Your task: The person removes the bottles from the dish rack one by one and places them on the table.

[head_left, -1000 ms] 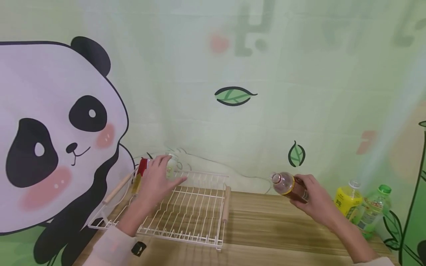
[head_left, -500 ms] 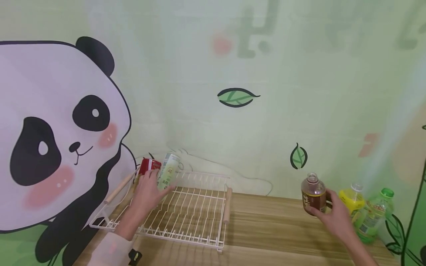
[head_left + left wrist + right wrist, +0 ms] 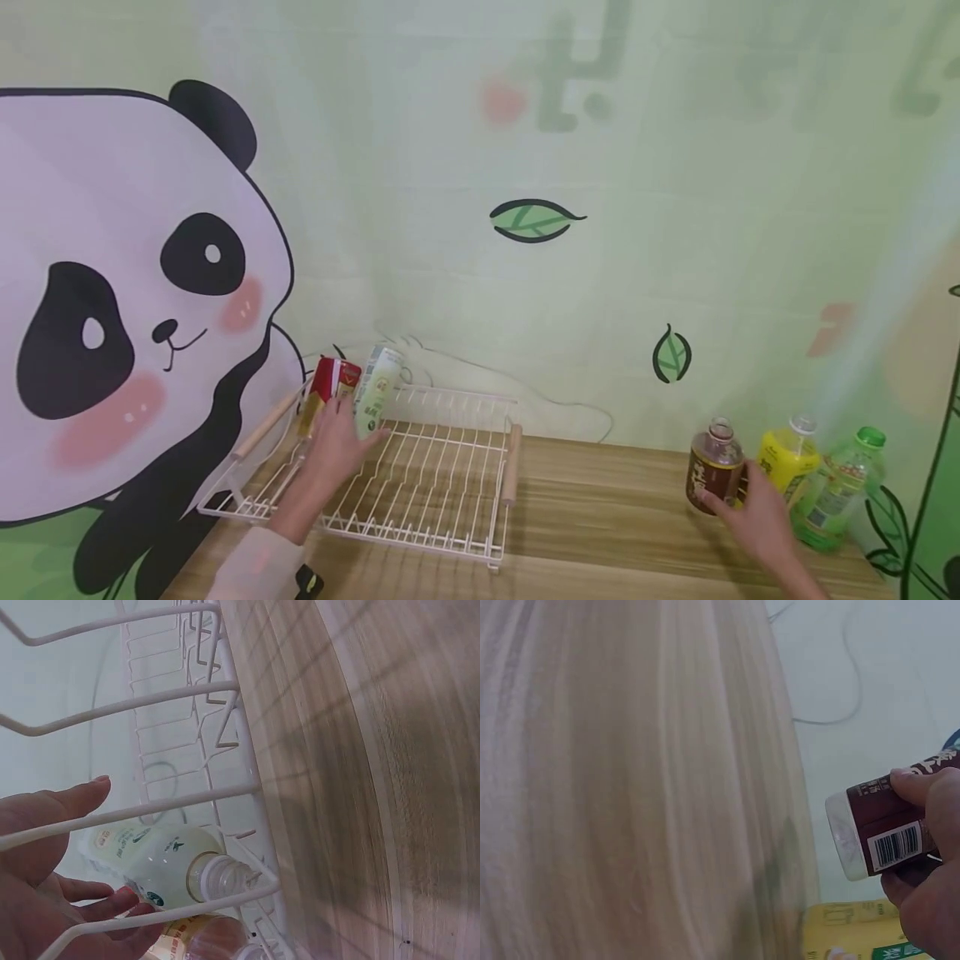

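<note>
Printed on the pale green wall cloth [image 3: 637, 275], a big black-and-white cartoon panda [image 3: 150, 250] sits L of the white wire dish rack [image 3: 408, 541] w/ pale wooden handles [image 3: 512, 465]. In the rack's back L corner, a red-and-gold plastic bottle [image 3: 324, 385] leans neck-down. The L hand [image 3: 339, 446] is over the rack in front of it, thumb well out from the fingers, gripping nothing; can't quite tell if fingertips touch a bottle. A small black object [image 3: 308, 581] is on the table just in front of the rack, by the L sleeve [image 3: 255, 567]. Next along, also neck-down & tilted in the rack's back, is a pale green-and-white plastic bottle [image 3: 377, 390].

R of the rack, well apart on that side, the R hand [image 3: 757, 517] holds a clear plastic bottle w/ dark brown label [image 3: 708, 479], approx upright, thumb & fingers round it, above the wood-grain table [image 3: 600, 500]. Farther R of the rack: a yellow-labelled plastic bottle [image 3: 783, 458], then a green-capped clear green plastic bottle [image 3: 828, 504], both upright.
</note>
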Demonstrator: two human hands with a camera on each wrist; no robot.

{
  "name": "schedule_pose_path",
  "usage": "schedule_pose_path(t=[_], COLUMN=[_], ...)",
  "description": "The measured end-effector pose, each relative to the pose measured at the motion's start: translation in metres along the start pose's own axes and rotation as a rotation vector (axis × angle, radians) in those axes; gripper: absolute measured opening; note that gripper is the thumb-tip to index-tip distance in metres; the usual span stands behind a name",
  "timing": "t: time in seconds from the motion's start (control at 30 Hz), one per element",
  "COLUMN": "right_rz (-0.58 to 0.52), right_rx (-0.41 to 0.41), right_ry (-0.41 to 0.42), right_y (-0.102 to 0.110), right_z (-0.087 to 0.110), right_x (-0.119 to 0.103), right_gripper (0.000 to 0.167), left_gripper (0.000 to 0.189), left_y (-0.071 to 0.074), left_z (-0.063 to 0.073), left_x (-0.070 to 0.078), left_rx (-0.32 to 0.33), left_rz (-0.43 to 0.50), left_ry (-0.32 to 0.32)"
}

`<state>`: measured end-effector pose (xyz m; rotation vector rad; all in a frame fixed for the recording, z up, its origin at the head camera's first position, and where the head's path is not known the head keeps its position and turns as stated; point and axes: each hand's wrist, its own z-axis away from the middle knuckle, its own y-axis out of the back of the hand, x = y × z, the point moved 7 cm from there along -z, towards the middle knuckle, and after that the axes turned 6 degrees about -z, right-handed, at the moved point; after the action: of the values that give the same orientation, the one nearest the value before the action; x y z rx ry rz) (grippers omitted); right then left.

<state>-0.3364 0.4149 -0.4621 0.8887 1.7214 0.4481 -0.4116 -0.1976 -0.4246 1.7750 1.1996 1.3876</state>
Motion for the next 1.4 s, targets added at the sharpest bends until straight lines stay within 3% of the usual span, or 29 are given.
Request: schedule_pose_path(t=[0.4, 0.67, 1.4], right_rz=[-0.024, -0.041, -0.002], right_rx=[-0.032, -0.093, -0.117], right_ry=[-0.135, -0.200, -0.207], right_y=[-0.011, -0.018, -0.017], right_z=[0.007, 0.011, 0.009], right_x=[0.018, 0.031, 0.033], right_gripper=[0.085, 0.090, 0.095], left_gripper=[0.097, 0.085, 0.060], left_y=[-0.011, -0.012, -0.014], left_z=[-0.004, -0.006, -0.009], left_x=[-0.004, -0.004, -0.007], left_rx=[-0.043, -0.027, 0.063], left_rz=[-0.008, -0.059, -0.207], left_ry=[0.046, 0.059, 0.074])
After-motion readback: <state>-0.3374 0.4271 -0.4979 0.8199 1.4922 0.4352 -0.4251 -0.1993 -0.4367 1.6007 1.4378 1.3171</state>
